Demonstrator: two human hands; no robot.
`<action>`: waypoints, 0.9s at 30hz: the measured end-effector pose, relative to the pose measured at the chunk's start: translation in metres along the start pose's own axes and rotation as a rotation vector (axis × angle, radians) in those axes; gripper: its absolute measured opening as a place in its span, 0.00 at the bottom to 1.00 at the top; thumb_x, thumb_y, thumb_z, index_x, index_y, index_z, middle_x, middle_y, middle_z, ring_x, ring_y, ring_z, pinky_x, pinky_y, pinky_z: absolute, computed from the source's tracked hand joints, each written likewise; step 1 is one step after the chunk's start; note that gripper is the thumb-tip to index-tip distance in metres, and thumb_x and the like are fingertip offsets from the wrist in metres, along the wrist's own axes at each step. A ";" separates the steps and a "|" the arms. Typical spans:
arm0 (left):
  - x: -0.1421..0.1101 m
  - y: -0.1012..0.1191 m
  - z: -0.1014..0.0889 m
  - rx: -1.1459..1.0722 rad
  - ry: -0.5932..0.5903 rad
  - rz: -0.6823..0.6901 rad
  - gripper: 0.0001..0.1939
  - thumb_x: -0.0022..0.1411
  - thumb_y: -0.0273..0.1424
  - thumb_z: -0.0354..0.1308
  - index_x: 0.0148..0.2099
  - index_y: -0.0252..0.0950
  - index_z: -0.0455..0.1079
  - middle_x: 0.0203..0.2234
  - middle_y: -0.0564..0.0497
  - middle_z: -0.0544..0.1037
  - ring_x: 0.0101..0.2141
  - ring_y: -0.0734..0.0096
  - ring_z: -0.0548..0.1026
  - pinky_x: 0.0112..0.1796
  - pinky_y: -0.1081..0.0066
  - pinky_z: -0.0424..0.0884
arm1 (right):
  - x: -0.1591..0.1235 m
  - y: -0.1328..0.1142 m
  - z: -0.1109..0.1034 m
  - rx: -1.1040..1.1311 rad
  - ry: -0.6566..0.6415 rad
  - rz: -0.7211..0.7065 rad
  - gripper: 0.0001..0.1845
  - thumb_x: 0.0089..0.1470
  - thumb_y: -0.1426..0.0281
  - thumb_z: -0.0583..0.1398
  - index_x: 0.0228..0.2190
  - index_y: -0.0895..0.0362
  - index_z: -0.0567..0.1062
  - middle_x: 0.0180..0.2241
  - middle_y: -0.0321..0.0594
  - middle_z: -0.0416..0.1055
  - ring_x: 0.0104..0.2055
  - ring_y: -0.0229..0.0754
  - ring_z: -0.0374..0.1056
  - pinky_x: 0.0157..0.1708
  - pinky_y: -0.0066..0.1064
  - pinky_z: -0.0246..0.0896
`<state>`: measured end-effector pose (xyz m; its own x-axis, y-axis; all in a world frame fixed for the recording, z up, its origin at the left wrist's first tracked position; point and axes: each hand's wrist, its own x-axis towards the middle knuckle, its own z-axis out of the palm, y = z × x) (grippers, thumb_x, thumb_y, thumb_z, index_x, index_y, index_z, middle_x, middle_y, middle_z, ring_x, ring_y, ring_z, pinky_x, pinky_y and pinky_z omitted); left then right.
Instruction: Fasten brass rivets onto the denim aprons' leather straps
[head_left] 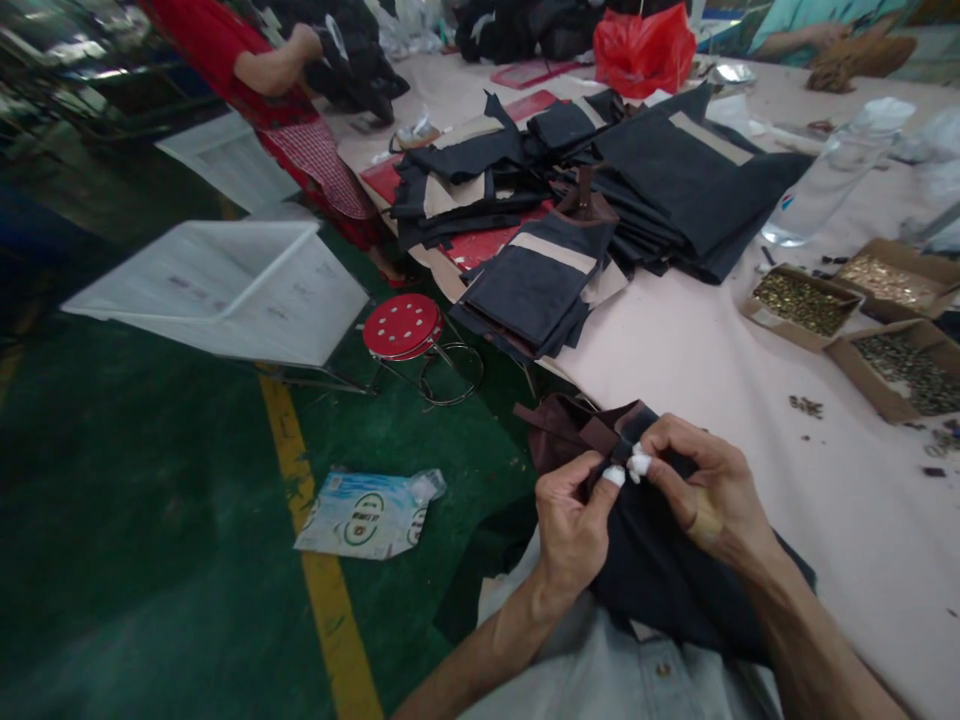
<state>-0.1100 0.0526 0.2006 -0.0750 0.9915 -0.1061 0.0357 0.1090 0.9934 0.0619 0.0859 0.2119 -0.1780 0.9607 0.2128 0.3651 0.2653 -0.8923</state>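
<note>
Across my lap and the table's edge lies a dark fabric piece [675, 590] with a brown strap part [559, 432] at its top. My left hand [574, 520] pinches the strap end, thumb and fingers pressed together. Close beside it my right hand [705, 485] is closed at the same spot, its fingertips almost touching the left thumb. White wrapping covers the left thumb tip and right fingertips. Whether some small part sits between the right fingers is hidden.
Stacked dark fabric pieces [540, 280] lie ahead on the table [675, 350]. Boxes of small metal parts [806, 305] and a clear bottle [825, 180] stand right. A red stool [403, 326], white bin [225, 290] and box [364, 515] are left. A person in red [262, 80] stands beyond.
</note>
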 end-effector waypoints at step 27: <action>0.019 -0.039 0.018 -0.093 0.118 -0.159 0.19 0.56 0.37 0.71 0.48 0.34 0.82 0.40 0.48 0.84 0.41 0.61 0.80 0.44 0.70 0.73 | -0.034 0.182 -0.168 -0.627 0.280 0.457 0.19 0.66 0.59 0.62 0.53 0.58 0.75 0.53 0.45 0.73 0.49 0.49 0.73 0.48 0.43 0.73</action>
<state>-0.0947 0.0690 0.1593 -0.1885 0.9466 -0.2615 -0.0779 0.2511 0.9648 0.2876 0.1151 0.1085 0.3162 0.9475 0.0481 0.8032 -0.2404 -0.5450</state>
